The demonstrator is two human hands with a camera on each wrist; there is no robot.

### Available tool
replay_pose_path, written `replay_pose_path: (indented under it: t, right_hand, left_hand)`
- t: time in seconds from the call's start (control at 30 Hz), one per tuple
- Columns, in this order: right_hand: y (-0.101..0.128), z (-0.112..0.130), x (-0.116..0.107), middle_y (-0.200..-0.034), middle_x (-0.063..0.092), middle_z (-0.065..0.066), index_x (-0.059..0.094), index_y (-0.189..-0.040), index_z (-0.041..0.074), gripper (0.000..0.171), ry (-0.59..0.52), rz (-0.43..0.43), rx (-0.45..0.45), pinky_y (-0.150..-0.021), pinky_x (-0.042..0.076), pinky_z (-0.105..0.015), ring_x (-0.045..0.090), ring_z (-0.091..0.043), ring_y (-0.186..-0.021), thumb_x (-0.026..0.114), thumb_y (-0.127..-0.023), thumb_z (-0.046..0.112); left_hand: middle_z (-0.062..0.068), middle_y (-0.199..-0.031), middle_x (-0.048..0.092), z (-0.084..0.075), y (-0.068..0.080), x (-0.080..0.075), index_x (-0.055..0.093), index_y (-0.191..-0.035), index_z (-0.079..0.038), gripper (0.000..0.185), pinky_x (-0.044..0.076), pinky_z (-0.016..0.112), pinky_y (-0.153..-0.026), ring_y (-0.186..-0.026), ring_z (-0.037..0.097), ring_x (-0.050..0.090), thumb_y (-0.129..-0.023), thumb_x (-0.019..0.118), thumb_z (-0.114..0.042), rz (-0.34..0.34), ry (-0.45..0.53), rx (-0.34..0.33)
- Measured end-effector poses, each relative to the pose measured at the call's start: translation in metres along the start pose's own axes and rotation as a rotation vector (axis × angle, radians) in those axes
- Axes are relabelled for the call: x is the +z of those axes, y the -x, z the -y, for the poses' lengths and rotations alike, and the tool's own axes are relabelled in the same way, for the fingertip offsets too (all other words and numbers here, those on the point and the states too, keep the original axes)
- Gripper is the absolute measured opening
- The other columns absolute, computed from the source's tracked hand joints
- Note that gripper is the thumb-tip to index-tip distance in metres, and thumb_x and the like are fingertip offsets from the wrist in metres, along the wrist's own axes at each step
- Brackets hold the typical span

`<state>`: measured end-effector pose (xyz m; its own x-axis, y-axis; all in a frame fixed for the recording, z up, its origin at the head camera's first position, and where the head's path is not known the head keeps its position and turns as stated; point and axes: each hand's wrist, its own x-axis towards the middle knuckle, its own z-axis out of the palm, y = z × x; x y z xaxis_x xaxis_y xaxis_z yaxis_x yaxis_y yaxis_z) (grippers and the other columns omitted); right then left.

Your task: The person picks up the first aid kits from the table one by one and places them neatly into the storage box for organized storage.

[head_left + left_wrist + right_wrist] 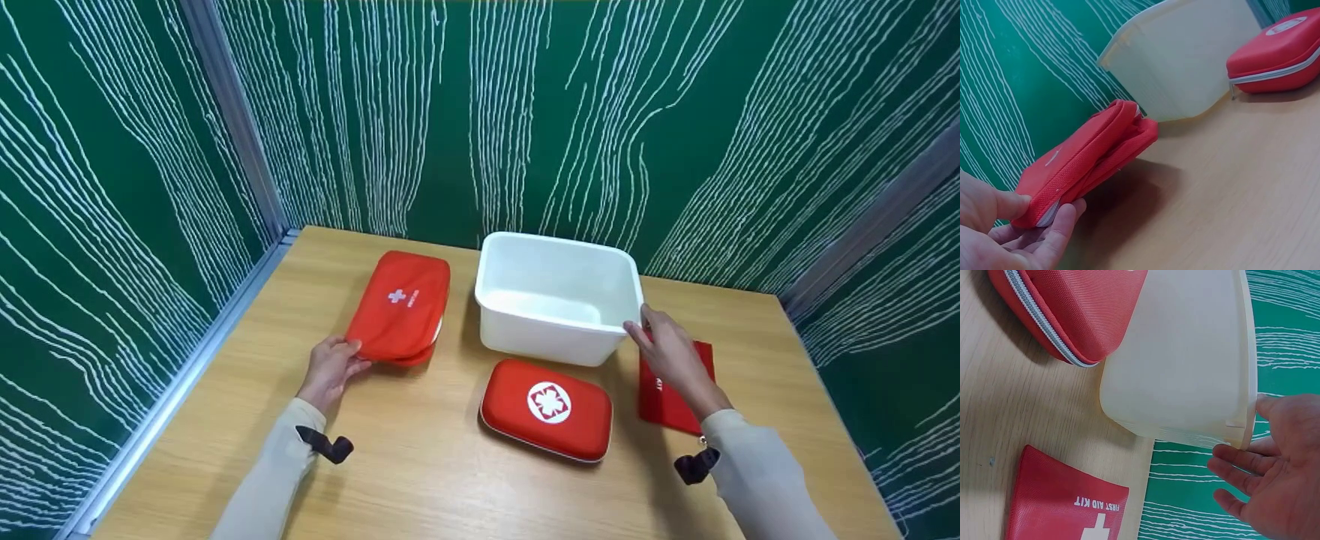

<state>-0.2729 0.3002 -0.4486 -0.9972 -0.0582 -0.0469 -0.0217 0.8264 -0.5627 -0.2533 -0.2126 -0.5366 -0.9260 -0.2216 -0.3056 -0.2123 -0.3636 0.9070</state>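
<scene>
The left hand [332, 369] is pinching the soft red pouch [401, 306] near the counter's far left corner, lifting its near end; the right hand [670, 352], fingers straight, is touching the white tub [559, 297]. Next, I think, the pouch needs lifting over the tub's rim.

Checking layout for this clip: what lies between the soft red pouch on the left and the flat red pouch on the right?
In the head view, the white tub stands between the soft pouch, pinched by the left hand, and the flat pouch; the right hand touches the tub's rim.
</scene>
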Motion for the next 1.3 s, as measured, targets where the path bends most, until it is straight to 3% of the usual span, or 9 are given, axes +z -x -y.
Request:
replay_pose_path:
  t: [0.63,0.93,1.3]
  right_hand:
    - [0.001,0.001,0.000,-0.146,0.039,-0.024,0.013,-0.157,0.012,0.085,-0.009,0.021,0.009,-0.095,0.047,-0.058,0.045,-0.044,-0.127,0.056,-0.094,0.052]
    - [0.002,0.000,0.000,-0.145,0.040,-0.025,0.014,-0.157,0.010,0.084,0.000,0.015,0.001,-0.095,0.048,-0.057,0.046,-0.044,-0.125,0.055,-0.095,0.051]
    - [0.003,0.001,0.001,-0.147,0.040,-0.025,0.012,-0.157,0.009,0.083,-0.002,0.009,-0.008,-0.098,0.046,-0.058,0.045,-0.044,-0.126,0.053,-0.097,0.049]
  left_hand:
    - [0.012,-0.113,0.048,-0.023,0.001,0.005,0.044,-0.122,0.003,0.026,0.059,0.030,-0.077,-0.080,0.015,0.061,-0.098,0.053,-0.003,0.002,-0.012,-0.004]
    - [0.007,-0.099,0.054,-0.031,0.002,0.006,0.044,-0.119,0.005,0.023,0.058,0.037,-0.082,-0.073,0.012,0.063,-0.098,0.052,-0.001,0.024,0.022,0.038]
    - [0.006,-0.100,0.055,-0.041,0.004,0.010,0.046,-0.119,0.003,0.022,0.057,0.038,-0.086,-0.073,0.013,0.063,-0.099,0.053,-0.003,0.017,0.009,0.042]
